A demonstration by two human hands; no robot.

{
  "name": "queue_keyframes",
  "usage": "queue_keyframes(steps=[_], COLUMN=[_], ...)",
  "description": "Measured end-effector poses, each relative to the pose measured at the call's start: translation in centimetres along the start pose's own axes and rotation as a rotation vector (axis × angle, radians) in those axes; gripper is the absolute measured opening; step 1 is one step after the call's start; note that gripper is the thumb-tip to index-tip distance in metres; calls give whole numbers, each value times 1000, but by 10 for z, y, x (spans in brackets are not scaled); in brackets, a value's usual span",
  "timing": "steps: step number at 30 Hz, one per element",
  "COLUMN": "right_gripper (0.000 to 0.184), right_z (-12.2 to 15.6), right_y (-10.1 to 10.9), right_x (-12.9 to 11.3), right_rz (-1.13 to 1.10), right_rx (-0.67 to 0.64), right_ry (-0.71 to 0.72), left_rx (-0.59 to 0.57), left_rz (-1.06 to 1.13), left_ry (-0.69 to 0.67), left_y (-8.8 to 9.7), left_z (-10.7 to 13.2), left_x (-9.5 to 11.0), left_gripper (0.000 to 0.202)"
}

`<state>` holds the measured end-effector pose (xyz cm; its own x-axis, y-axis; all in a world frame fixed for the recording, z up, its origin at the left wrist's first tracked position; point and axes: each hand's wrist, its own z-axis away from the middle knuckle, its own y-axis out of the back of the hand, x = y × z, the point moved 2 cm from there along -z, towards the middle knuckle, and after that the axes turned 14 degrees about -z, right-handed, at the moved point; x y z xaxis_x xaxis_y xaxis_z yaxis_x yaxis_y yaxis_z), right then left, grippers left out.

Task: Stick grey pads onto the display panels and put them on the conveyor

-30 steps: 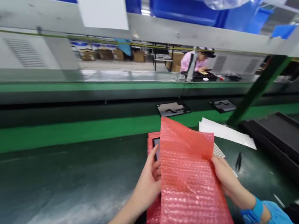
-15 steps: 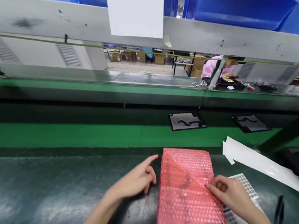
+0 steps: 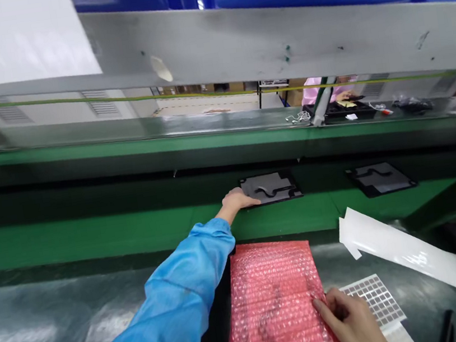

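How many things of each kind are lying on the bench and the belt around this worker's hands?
Flat black rectangular panels: 2
Pink bubble-wrap bag: 1
Glossy white plastic sheet: 1
White gridded label sheet: 1
Total: 5

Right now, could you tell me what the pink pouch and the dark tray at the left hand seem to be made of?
Pink pouch: plastic bubble wrap, translucent and glossy, by its rows of small air cells.
Dark tray: probably moulded black plastic, matte, with pressed-in curved recesses; foam cannot be ruled out.
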<state>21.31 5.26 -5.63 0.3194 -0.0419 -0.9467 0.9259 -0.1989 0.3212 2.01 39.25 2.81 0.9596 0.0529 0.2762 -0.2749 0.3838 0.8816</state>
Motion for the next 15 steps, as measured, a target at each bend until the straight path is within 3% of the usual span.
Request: queue_keyframes(steps=[4,8,12,15], right_gripper=[67,69,66,64], right_z=[-5,-5,-7,-10], right_y=[6,6,5,10], right_x=[-16,-23,-28,-35], right_rz=[18,14,-16,-36], right_rx=[71,99,106,164], right_ry=[41,46,60,75], left_rx=[-18,76,274,331], left_rz=[207,509,769,894], left_ry=[113,101,21,-56], left_y=[6,11,35,63], left_z=[2,23,61,104], left_x=[-6,-2,-2,-9], left_gripper=[39,36,36,32])
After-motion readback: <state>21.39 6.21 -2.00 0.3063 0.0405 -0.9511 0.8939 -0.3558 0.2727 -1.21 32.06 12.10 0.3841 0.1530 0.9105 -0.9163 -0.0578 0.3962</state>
